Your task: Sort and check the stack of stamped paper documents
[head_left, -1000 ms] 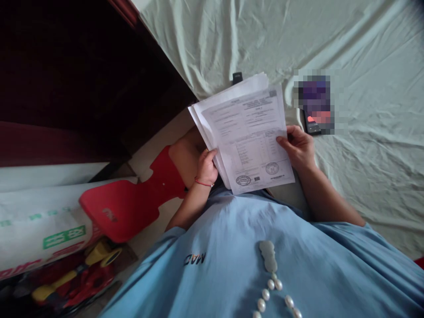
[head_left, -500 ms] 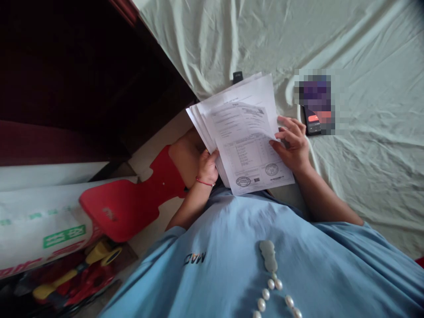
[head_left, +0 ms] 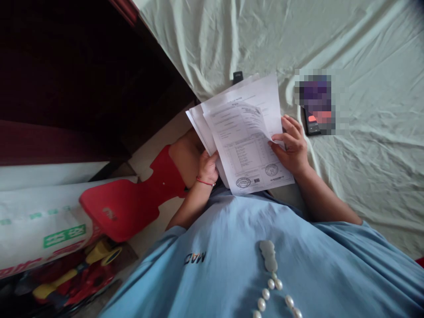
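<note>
A stack of white printed paper sheets lies over my lap, its sheets fanned out. On top is a smaller printed sheet with two round stamps near its lower edge. My left hand, with a red cord bracelet at the wrist, grips the stack's left edge, thumb on top. At the right side, my right hand pinches the edge of the top sheet between thumb and index finger, and the sheet's margin curls up there. The other fingers of that hand touch the larger sheet behind it.
A phone, partly blurred out, lies on the pale green bed sheet at the right. Beyond the papers sits a small black object. A red seat-like board, a white printed sack and dark furniture are on the left.
My right fingers have closed on the top sheet's right edge, which now bends upward. The larger sheet behind has shifted slightly right. My left hand stays in place.
</note>
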Demonstrator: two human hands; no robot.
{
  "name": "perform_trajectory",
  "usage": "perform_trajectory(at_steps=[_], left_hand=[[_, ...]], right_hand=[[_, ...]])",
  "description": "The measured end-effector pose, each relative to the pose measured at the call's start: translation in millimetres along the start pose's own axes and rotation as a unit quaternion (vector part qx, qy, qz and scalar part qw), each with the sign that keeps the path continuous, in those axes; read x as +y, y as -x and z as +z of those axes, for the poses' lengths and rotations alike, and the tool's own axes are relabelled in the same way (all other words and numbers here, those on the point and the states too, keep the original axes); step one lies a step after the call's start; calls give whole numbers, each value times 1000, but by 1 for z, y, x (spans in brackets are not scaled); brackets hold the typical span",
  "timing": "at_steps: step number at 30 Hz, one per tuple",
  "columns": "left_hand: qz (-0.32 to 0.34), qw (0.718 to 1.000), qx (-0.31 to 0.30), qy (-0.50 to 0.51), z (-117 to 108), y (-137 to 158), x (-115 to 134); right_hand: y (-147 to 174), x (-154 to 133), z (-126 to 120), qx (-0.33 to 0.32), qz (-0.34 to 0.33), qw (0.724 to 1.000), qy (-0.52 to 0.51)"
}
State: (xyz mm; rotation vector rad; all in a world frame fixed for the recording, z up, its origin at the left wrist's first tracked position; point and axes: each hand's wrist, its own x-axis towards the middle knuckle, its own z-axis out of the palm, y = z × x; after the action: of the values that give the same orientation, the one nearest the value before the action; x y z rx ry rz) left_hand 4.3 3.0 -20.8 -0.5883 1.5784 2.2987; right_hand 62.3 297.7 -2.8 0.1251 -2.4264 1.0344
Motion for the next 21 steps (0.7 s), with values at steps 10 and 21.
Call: perform_trajectory(at_steps=[10, 21], left_hand=[[-14, 1000, -11, -1, -5, -1, -2], [-34, 999, -1, 6, 10, 4, 5]], right_hand=[[-3, -10, -3, 39, 28, 998, -44], [-6, -7, -4, -38, 70, 956, -281]])
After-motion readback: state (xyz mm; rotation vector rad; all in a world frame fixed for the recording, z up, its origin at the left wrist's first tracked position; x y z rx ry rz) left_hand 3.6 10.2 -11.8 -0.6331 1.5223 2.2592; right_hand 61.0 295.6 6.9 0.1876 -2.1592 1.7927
